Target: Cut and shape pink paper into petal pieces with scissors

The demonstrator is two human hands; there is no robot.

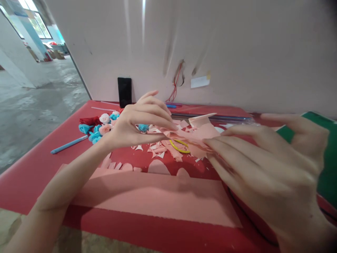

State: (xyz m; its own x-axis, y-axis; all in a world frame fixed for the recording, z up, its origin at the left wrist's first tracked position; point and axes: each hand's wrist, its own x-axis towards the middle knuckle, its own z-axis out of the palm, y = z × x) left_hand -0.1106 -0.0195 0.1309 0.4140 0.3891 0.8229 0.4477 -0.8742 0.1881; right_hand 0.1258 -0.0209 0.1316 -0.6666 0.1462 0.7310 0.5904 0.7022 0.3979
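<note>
Between my two hands, above the table, is a folded piece of pink paper (206, 133) with several layers along its lower edge. My left hand (143, 117) pinches its left end between thumb and fingers. At the other end, my right hand (273, 165) grips the paper with its fingertips; part of that grip is hidden. Pink and white paper scraps (158, 150) lie on the table beneath, around a yellow loop (179, 149). Closer to me a long pink paper strip (150, 196) lies flat, with small cut pink pieces (159, 167) along its far edge.
Red, blue, white and pink paper flowers (105, 129) are bunched at the left, near a blue pen (68, 144) on the red table (34, 182). A black phone (124, 92) leans against the white panel (237, 45). Something green (326, 154) stands at the right.
</note>
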